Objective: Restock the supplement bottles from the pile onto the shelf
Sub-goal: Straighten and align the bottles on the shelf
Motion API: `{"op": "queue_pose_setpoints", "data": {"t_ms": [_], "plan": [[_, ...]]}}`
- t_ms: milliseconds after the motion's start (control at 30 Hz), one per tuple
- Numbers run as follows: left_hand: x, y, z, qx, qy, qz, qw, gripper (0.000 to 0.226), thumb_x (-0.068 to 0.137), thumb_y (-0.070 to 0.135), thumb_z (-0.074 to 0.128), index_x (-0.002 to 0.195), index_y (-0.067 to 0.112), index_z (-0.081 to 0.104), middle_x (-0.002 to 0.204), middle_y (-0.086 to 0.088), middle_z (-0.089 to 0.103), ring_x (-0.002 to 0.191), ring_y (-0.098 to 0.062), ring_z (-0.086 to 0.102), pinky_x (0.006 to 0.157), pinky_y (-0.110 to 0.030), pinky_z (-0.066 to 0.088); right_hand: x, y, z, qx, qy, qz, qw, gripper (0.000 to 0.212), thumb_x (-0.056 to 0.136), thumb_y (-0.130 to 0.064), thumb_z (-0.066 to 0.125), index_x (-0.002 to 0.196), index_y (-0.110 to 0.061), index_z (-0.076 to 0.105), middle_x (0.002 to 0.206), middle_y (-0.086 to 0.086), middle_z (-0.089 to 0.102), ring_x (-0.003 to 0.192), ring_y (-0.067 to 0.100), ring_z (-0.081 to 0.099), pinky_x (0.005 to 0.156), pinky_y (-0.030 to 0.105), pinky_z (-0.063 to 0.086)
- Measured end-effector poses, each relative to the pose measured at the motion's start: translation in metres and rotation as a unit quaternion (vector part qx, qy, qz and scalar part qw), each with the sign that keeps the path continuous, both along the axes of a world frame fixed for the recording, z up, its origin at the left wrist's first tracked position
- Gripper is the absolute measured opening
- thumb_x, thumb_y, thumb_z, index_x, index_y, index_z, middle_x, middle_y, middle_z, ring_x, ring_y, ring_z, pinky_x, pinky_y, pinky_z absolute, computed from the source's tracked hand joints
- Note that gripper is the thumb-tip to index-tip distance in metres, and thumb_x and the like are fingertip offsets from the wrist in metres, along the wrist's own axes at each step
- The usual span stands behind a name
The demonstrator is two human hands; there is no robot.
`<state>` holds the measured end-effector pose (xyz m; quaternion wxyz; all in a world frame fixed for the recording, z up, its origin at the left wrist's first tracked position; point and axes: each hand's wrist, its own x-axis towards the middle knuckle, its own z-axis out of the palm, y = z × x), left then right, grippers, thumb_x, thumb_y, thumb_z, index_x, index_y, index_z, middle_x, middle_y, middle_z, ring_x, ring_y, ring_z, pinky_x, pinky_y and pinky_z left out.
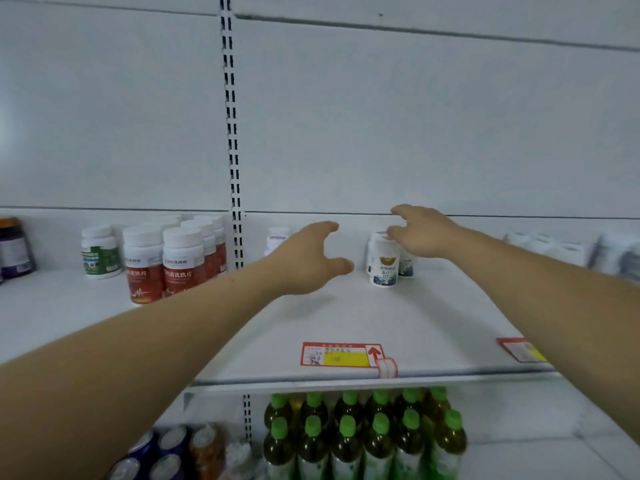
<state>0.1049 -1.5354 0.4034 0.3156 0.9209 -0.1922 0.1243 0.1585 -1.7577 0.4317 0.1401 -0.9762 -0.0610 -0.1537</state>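
Both my arms reach over the white shelf (346,317). My left hand (311,258) hovers above the shelf with fingers and thumb spread in a C shape, holding nothing. Behind it stands a white supplement bottle (277,239), partly hidden. My right hand (420,233) is spread just above and to the right of a white bottle with a gold and blue label (382,263); its fingertips are at the cap, and contact is unclear. A second similar bottle (406,266) stands right behind that one, mostly hidden by my right hand.
Several red-labelled white bottles (162,258) and a green-labelled one (100,252) stand on the shelf's left section, with a dark jar (14,249) at far left. White packs (554,249) sit far right. Price tags (341,355) line the front edge. Green-capped drink bottles (363,434) fill the shelf below.
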Motion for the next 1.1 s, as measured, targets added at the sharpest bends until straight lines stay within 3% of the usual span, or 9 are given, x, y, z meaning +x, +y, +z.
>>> {"op": "queue_pose_setpoints", "data": {"t_ms": [100, 233, 367, 467, 533, 733, 900, 1100], "plan": [[0.007, -0.030, -0.013, 0.021, 0.052, -0.003, 0.998, 0.078, 0.083, 0.046, 0.064, 0.147, 0.027, 0.023, 0.151, 0.003, 0.031, 0.125, -0.019, 0.045, 0.090, -0.022, 0.032, 0.007, -0.021, -0.009, 0.003, 0.008, 0.006, 1.000, 0.053, 0.096, -0.023, 0.042, 0.148, -0.017, 0.029, 0.152, 0.010, 0.032, 0.137, 0.026, 0.032, 0.104, 0.029, 0.028], [0.035, -0.066, -0.020, 0.018, 0.108, 0.029, 0.994, 0.087, 0.081, 0.043, 0.067, 0.148, 0.021, 0.018, 0.153, -0.002, 0.028, 0.132, -0.023, 0.038, 0.100, -0.028, 0.032, 0.027, -0.047, -0.016, 0.000, 0.018, 0.036, 0.999, 0.062, 0.092, -0.019, 0.048, 0.149, -0.019, 0.025, 0.154, 0.008, 0.027, 0.139, 0.025, 0.028, 0.104, 0.029, 0.027], [0.063, -0.096, -0.022, -0.064, 0.161, 0.069, 0.983, 0.090, 0.079, 0.033, 0.072, 0.148, 0.020, 0.016, 0.149, -0.003, 0.034, 0.130, -0.022, 0.040, 0.098, -0.029, 0.035, 0.057, -0.070, -0.023, -0.048, 0.025, 0.085, 0.995, 0.069, 0.088, -0.026, 0.058, 0.149, -0.020, 0.025, 0.153, 0.008, 0.027, 0.137, 0.024, 0.031, 0.105, 0.029, 0.029], [0.075, -0.108, -0.032, -0.112, 0.163, 0.080, 0.977, 0.059, 0.075, 0.020, 0.075, 0.125, 0.024, 0.043, 0.118, 0.004, 0.058, 0.102, -0.014, 0.057, 0.076, -0.021, 0.045, 0.074, -0.081, -0.029, -0.046, 0.017, 0.132, 0.990, 0.063, 0.082, -0.037, 0.065, 0.139, -0.024, 0.042, 0.134, 0.007, 0.044, 0.112, 0.022, 0.048, 0.088, 0.029, 0.039], [0.077, -0.114, -0.037, -0.119, 0.142, 0.077, 0.980, 0.049, 0.073, 0.017, 0.076, 0.111, 0.029, 0.048, 0.100, 0.012, 0.061, 0.089, -0.007, 0.058, 0.065, -0.015, 0.041, 0.082, -0.085, -0.032, -0.038, 0.000, 0.165, 0.986, 0.055, 0.080, -0.038, 0.068, 0.131, -0.026, 0.050, 0.122, 0.004, 0.052, 0.097, 0.017, 0.048, 0.080, 0.027, 0.037], [0.078, -0.121, -0.040, -0.122, 0.132, 0.073, 0.981, 0.045, 0.075, 0.014, 0.074, 0.110, 0.031, 0.052, 0.106, 0.007, 0.065, 0.096, -0.010, 0.061, 0.076, -0.017, 0.045, 0.095, -0.092, -0.036, 0.010, -0.010, 0.207, 0.978, 0.047, 0.078, -0.020, 0.065, 0.124, -0.027, 0.054, 0.119, -0.001, 0.058, 0.093, 0.012, 0.048, 0.078, 0.022, 0.033], [0.078, -0.123, -0.041, -0.105, 0.143, 0.091, 0.980, 0.069, 0.076, 0.018, 0.073, 0.135, 0.023, 0.038, 0.122, 0.002, 0.059, 0.110, -0.018, 0.056, 0.101, -0.037, 0.042, 0.094, -0.087, -0.039, 0.016, -0.026, 0.200, 0.979, 0.049, 0.078, -0.027, 0.069, 0.124, -0.023, 0.054, 0.117, 0.003, 0.056, 0.092, 0.015, 0.046, 0.076, 0.025, 0.034], [0.080, -0.128, -0.041, -0.092, 0.161, 0.082, 0.979, 0.071, 0.081, 0.021, 0.068, 0.139, 0.022, 0.027, 0.121, 0.002, 0.054, 0.109, -0.018, 0.051, 0.093, -0.028, 0.038, 0.091, -0.080, -0.044, 0.003, -0.023, 0.176, 0.984, 0.047, 0.086, -0.022, 0.061, 0.130, -0.016, 0.047, 0.125, 0.011, 0.052, 0.107, 0.025, 0.050, 0.079, 0.027, 0.035]]}}
